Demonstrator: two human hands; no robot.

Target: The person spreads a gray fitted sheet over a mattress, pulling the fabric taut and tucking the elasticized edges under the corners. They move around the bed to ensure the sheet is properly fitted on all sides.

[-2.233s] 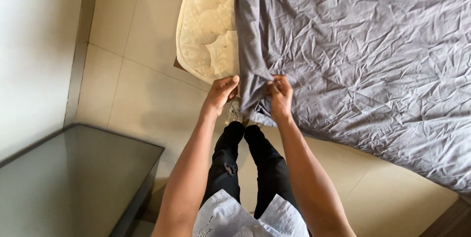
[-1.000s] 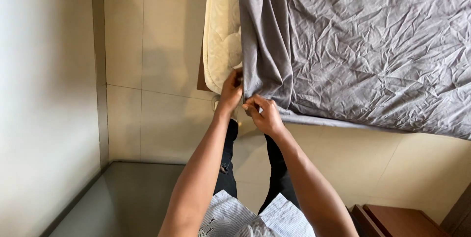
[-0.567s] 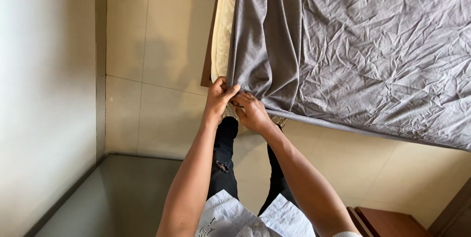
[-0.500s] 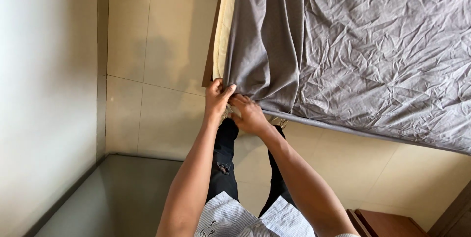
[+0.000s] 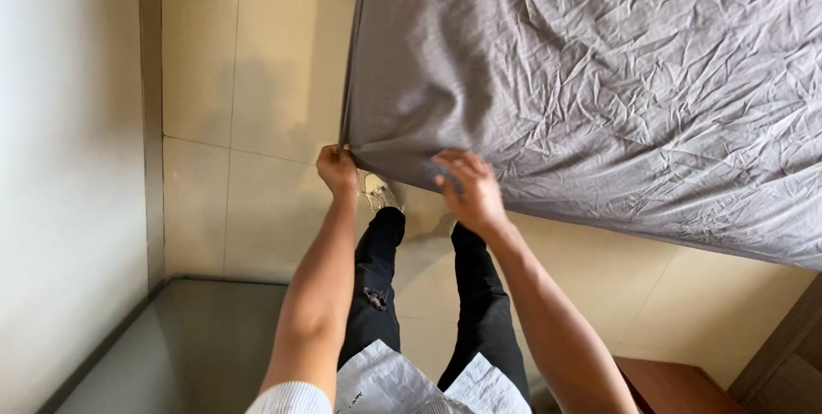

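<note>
The grey sheet (image 5: 599, 80) already covers the bed corner at the middle of the frame — only the lower edge seems left to tuck. The left hand (image 5: 336, 170) pinches the corner of the sheet; the right hand (image 5: 467, 187) lies flat and open on it. No packages or signs show — only a glass bench (image 5: 197, 345) at lower left.
</note>
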